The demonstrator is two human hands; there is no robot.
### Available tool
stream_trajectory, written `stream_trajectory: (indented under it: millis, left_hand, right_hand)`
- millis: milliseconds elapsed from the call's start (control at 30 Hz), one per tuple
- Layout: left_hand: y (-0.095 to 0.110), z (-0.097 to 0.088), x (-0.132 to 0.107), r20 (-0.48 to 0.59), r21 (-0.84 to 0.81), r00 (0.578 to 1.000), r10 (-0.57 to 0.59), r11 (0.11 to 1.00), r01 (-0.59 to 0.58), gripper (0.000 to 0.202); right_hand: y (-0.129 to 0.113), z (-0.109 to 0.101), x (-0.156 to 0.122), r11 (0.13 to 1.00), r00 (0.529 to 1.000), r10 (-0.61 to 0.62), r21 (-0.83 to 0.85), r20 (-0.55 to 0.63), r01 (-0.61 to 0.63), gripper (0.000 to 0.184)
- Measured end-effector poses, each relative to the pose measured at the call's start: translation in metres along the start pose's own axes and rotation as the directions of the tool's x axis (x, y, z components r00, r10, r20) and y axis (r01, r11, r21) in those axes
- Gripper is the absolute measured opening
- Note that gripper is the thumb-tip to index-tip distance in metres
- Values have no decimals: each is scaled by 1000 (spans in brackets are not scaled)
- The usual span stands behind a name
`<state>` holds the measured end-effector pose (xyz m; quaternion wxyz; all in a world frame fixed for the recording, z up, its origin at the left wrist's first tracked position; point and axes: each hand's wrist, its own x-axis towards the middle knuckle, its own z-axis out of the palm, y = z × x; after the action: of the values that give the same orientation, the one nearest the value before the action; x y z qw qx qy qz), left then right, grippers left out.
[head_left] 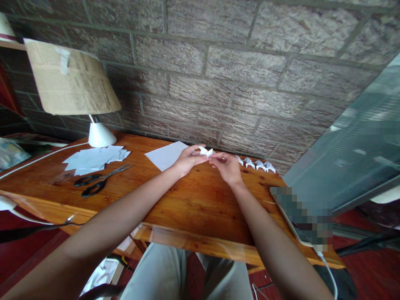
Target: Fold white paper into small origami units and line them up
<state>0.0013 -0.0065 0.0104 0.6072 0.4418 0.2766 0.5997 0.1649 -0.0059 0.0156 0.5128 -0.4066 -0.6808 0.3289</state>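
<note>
Between my two hands, near the back of the wooden desk (200, 200), is a small white folded paper piece (206, 151) with pointed tips. My left hand (186, 160) pinches its left side between thumb and fingers. On the other side, my right hand (227, 166) closes its thumb and fingertips on the lower right part. Just right of that hand, several similar folded paper pieces (260, 165) stand in a row along the wall, the leftmost partly hidden by the hand. A flat white sheet of paper (165, 155) lies left of my left hand, which covers its right end.
Black-handled scissors (99, 183) lie on the left, below a pile of cut white papers (93, 159). A lamp (100, 135) with a newspaper-like shade stands behind them. On the right edge is a tablet (296, 216) with a cable. The brick wall (215, 83) borders the desk.
</note>
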Motion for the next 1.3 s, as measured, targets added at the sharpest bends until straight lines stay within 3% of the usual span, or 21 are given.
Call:
stream_trajectory:
  millis: [133,233,400,700,867,1067,1200,1300]
  left_hand:
    - [-1,0,0,-29,-76,998,-51,996,49,38]
    - [-2,-1,0,-40,-84,996,-85,993,82,33]
    - [-4,-1,1,-38,-98,993,-114,989,110,28]
    - [-6,-1,3,-147,-182,973,-180,971,152,28]
    - [-3,4,0,-68,-125,993,-101,988,92,19]
    - [-3,7,-2,-104,-82,995,-10,997,1,36]
    - [-4,5,0,-113,-55,993,38,998,-44,44]
    - [-4,6,0,-102,9,992,80,997,-80,52]
  right_hand:
    - [-9,-1,-4,930,968,-252,-276,-7,241,13]
    - [-13,-1,-5,842,924,-375,-391,74,372,9]
    - [-13,-5,-4,826,911,-385,-385,149,412,9]
    - [-10,-9,-2,826,913,-355,-390,199,406,14]
    - [-10,-9,-2,823,913,-369,-394,175,409,13]
    - [-12,-3,-3,914,944,-309,-239,113,327,9]
    - [-7,2,-1,989,987,-148,27,54,147,19]
    - [-2,3,2,977,1000,23,212,1,-23,30]
